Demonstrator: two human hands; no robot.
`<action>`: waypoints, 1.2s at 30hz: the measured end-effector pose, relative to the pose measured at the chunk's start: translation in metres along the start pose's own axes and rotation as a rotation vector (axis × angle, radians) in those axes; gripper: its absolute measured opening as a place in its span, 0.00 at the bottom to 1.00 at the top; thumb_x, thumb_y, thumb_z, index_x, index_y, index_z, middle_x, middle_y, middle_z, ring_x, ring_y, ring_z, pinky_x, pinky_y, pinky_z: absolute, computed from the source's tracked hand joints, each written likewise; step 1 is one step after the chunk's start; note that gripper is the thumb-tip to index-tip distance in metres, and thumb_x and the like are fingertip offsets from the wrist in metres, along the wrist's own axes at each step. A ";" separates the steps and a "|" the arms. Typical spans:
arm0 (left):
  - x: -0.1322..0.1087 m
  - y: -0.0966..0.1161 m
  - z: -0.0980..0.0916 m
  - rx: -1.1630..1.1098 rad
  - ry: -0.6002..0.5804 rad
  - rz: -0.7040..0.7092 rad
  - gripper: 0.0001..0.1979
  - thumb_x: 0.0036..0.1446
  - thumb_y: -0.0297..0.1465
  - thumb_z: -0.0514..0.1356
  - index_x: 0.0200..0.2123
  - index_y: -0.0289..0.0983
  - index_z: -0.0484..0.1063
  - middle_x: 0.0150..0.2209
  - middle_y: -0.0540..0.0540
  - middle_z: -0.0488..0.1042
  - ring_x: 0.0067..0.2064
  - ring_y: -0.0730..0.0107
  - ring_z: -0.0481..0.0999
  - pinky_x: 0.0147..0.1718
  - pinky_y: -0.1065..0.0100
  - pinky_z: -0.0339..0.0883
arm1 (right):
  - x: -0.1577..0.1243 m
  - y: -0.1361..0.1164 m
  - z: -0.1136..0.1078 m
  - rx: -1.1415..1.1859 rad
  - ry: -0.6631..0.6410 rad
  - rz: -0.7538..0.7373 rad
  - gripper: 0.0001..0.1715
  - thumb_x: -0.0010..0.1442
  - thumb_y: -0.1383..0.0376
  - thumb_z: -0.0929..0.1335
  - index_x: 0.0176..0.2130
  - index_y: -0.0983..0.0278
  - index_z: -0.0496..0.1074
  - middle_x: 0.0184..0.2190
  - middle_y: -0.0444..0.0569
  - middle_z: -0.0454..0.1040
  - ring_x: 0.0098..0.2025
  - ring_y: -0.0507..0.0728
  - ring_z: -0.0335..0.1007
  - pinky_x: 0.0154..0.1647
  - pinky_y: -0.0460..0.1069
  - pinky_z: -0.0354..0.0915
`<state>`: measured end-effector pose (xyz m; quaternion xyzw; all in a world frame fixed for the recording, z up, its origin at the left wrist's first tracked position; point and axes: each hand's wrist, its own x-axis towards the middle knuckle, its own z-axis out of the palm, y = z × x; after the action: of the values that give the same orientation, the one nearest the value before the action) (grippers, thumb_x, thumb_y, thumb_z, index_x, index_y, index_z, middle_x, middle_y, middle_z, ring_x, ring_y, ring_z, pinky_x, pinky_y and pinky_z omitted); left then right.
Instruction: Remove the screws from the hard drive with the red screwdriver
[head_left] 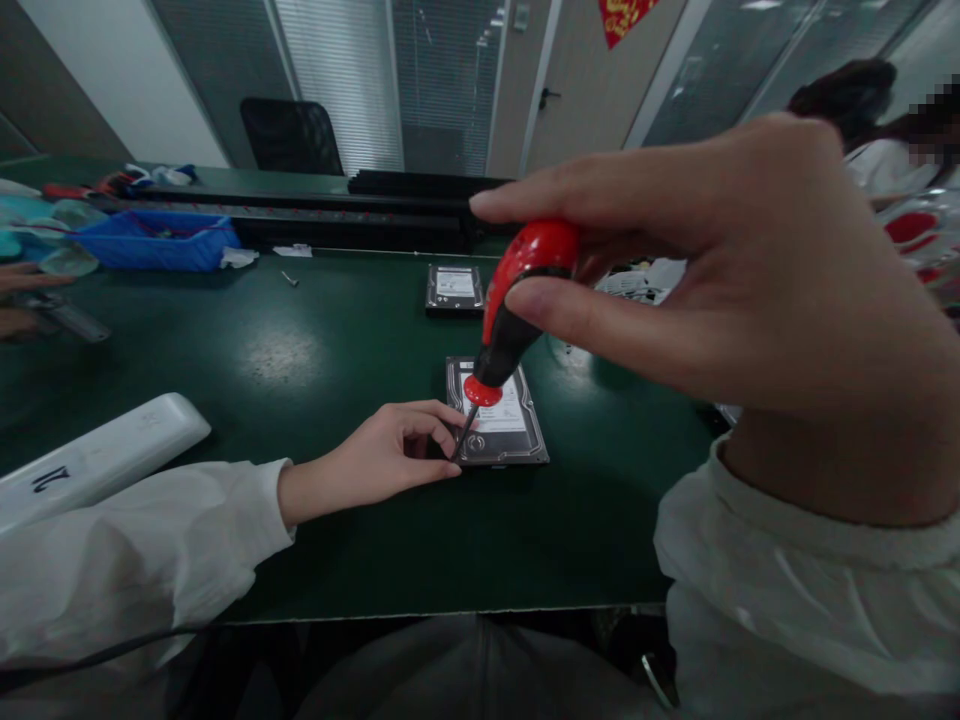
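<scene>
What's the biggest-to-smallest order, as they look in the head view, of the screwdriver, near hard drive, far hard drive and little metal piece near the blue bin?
1. Screwdriver and near hard drive: too close to rank; the screwdriver is nearer the camera.
2. Far hard drive.
3. Little metal piece.

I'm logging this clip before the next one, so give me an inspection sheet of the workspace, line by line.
Surface: dark green table, glare patches on it.
Things in hand: red-and-black screwdriver, its tip at the near left corner of a hard drive.
Clutter: second hard drive, blue basket, white device, small metal piece.
Hands: right hand grips the screwdriver; left hand at that corner, anything pinched unclear.
Cables: black cable by the left sleeve.
Surroundings: chair, door, another person's hand at left, a person at right.
</scene>
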<state>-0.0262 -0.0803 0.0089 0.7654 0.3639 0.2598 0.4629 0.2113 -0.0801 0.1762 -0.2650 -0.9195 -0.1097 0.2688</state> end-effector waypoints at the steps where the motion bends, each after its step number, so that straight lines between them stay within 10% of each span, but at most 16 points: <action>1: 0.000 0.000 0.000 0.000 0.001 0.000 0.06 0.55 0.32 0.69 0.30 0.36 0.77 0.55 0.43 0.76 0.48 0.62 0.78 0.43 0.63 0.74 | 0.000 0.000 0.000 -0.010 0.020 0.005 0.25 0.66 0.52 0.66 0.53 0.65 0.77 0.43 0.48 0.81 0.37 0.52 0.74 0.46 0.51 0.63; 8: 0.000 -0.001 0.001 -0.036 -0.006 -0.008 0.07 0.56 0.32 0.69 0.29 0.36 0.76 0.55 0.43 0.76 0.48 0.62 0.78 0.45 0.62 0.73 | 0.001 -0.003 -0.003 -0.002 -0.024 -0.023 0.18 0.65 0.62 0.63 0.47 0.67 0.77 0.32 0.46 0.76 0.26 0.47 0.61 0.32 0.50 0.54; 17: -0.001 0.000 0.000 -0.003 -0.001 -0.004 0.07 0.56 0.33 0.69 0.30 0.36 0.77 0.55 0.43 0.76 0.48 0.62 0.78 0.41 0.65 0.73 | 0.001 0.001 -0.003 -0.008 -0.039 0.017 0.24 0.67 0.57 0.64 0.53 0.70 0.75 0.38 0.50 0.79 0.35 0.53 0.69 0.37 0.51 0.57; 21: 0.000 -0.001 0.001 -0.005 0.004 0.004 0.07 0.56 0.33 0.69 0.31 0.37 0.77 0.55 0.43 0.75 0.43 0.66 0.78 0.39 0.65 0.73 | 0.002 0.000 -0.002 -0.093 -0.014 0.065 0.27 0.67 0.47 0.62 0.38 0.65 0.78 0.28 0.47 0.74 0.28 0.49 0.60 0.36 0.52 0.52; 27: -0.001 -0.002 0.001 -0.026 -0.004 0.008 0.07 0.56 0.33 0.70 0.31 0.37 0.77 0.55 0.44 0.76 0.49 0.61 0.78 0.44 0.63 0.74 | 0.000 -0.008 -0.003 -0.017 -0.084 0.012 0.21 0.70 0.57 0.59 0.47 0.67 0.75 0.33 0.45 0.72 0.29 0.47 0.58 0.36 0.50 0.53; 32: -0.002 -0.005 0.001 -0.039 -0.007 -0.008 0.07 0.57 0.35 0.69 0.32 0.37 0.77 0.56 0.44 0.76 0.46 0.64 0.79 0.42 0.64 0.74 | 0.001 -0.008 -0.001 -0.003 -0.041 0.066 0.27 0.69 0.49 0.61 0.36 0.69 0.75 0.26 0.44 0.66 0.27 0.46 0.53 0.32 0.49 0.49; 36: -0.002 -0.003 0.001 -0.010 -0.005 -0.004 0.09 0.57 0.36 0.69 0.32 0.37 0.76 0.56 0.43 0.76 0.46 0.63 0.79 0.42 0.63 0.75 | 0.002 -0.006 0.001 0.015 -0.079 0.073 0.28 0.71 0.51 0.59 0.46 0.70 0.75 0.35 0.47 0.72 0.30 0.46 0.60 0.33 0.48 0.53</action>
<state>-0.0279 -0.0815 0.0056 0.7630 0.3630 0.2586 0.4682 0.2060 -0.0836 0.1766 -0.3007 -0.9199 -0.0822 0.2379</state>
